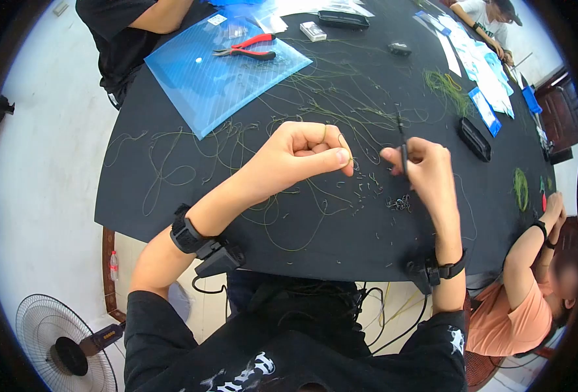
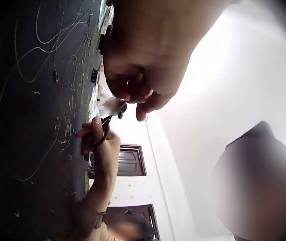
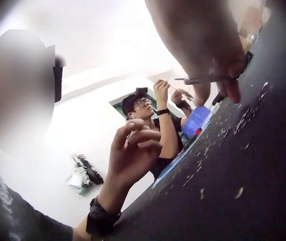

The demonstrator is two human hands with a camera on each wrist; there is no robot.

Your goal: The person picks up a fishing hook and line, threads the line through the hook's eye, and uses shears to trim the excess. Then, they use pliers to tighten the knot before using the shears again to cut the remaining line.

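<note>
My left hand is raised over the middle of the black table, thumb and index finger pinching a thin greenish fishing line that loops by the fingers. A tiny hook tip pokes out past the fingertips in the left wrist view. To the right, my right hand holds dark scissors, blades pointing away from me. Its fingers are curled around the handles. Below and between the hands lie a small pile of fish hooks and scattered line clippings.
Tangled fishing line spreads over the table. A blue plastic folder bears red-handled pliers. Black cases and a bundle of green line lie farther right. Other people sit around the table.
</note>
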